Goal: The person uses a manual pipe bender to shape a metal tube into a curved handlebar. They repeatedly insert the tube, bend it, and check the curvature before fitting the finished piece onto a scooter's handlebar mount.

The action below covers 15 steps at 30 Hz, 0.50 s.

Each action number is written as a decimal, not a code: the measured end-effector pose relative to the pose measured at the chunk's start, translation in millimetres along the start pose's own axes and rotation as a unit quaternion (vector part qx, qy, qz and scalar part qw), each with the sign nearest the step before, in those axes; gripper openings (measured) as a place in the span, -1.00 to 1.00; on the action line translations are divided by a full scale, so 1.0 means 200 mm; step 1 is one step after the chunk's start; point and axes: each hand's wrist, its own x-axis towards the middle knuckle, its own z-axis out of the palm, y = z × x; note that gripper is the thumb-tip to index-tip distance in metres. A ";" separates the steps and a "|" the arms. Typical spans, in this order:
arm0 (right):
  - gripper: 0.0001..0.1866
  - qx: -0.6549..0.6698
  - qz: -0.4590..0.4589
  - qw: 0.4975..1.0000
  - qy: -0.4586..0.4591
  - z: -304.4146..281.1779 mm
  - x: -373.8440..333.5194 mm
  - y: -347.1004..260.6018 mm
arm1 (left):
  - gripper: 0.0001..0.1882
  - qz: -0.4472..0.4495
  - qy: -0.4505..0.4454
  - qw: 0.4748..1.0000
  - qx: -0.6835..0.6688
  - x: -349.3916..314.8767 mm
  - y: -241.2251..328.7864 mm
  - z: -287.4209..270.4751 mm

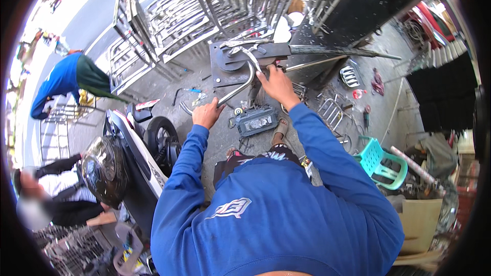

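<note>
- Metal tube (pixel 238 92): it sits at the far middle, its curved part at the edge of the dark metal worktop (pixel 217 65), its straighter run slanting near and left, off that edge.
- The left hand (pixel 206 114) has its fingers closed round this run; the tube seems to curl on beyond it, to the left.
- The right hand (pixel 276 86) is at the worktop's near edge, fingers partly curled beside the curved part; whether they grip anything, I cannot tell.
- A long dark lever (pixel 348 50) reaches right from the worktop, with neither hand on it.
- For good handling, the left hand should probably hold the tube level with the worktop, since a droop or roll could twist the curve out of plane.
- The right fingers would do well to seat the curve snugly, then come clear of any pinch point before the lever is moved.
- The grey case (pixel 257 122) on the floor (pixel 217 145), just beside the person's foot (pixel 280 127), calls for careful footing.
</note>
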 end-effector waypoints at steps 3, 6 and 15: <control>-0.31 -0.053 0.026 0.991 -0.122 0.11 0.25 0.03 | -0.43 -0.018 0.010 0.999 0.043 0.07 -0.03 -0.09; -0.59 0.073 -0.057 0.991 -0.102 0.10 0.31 0.05 | -0.31 -0.016 0.004 0.998 0.067 0.15 -0.07 -0.20; -0.56 0.239 -0.081 0.965 -0.076 -0.50 0.17 0.50 | -0.29 -0.022 0.004 0.996 0.085 0.29 -0.25 -0.07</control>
